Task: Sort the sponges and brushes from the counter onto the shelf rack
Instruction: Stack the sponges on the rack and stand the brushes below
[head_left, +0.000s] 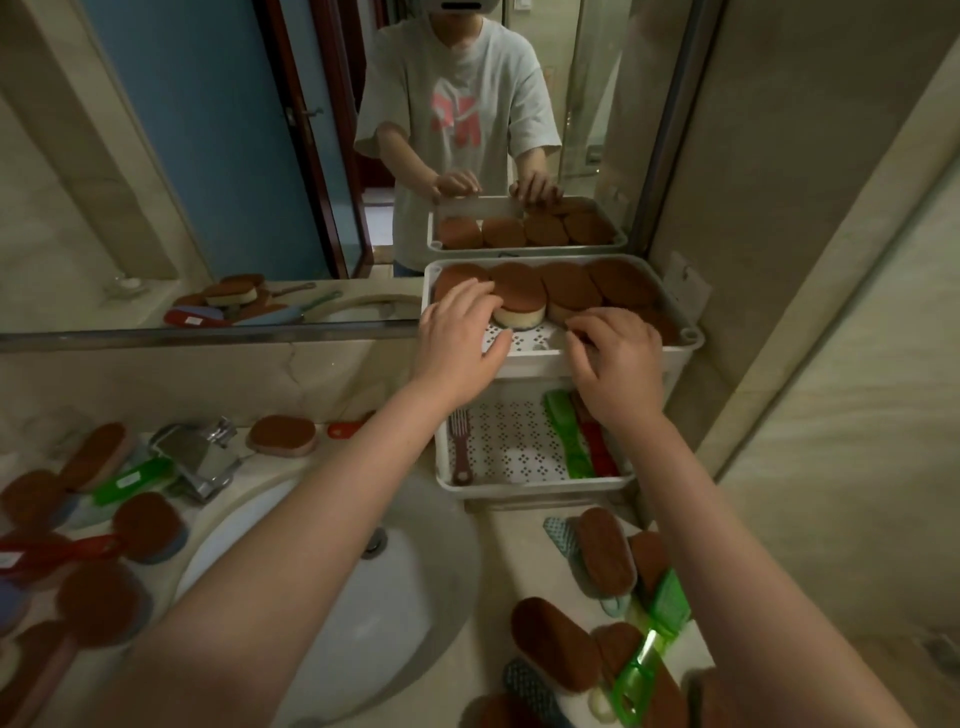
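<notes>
Sponges being arranged on the upper tray of a white shelf rack (563, 491).

Nearest, more sponges and a green brush (657, 631) lay on the counter (498, 582). Farther, brushes were held in the lower tray. Farthest, the left hand (462, 338) was spread loosely over a sponge (519, 306) in the top tray; the right hand (618, 358) was curled, its grasp hidden.

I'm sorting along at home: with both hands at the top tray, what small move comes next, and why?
Probably nudge the yellow-based sponge back against the row with the left hand. It sits forward of the other sponges, and bare perforated floor shows on the top tray. The right hand rests at the rim.
</notes>
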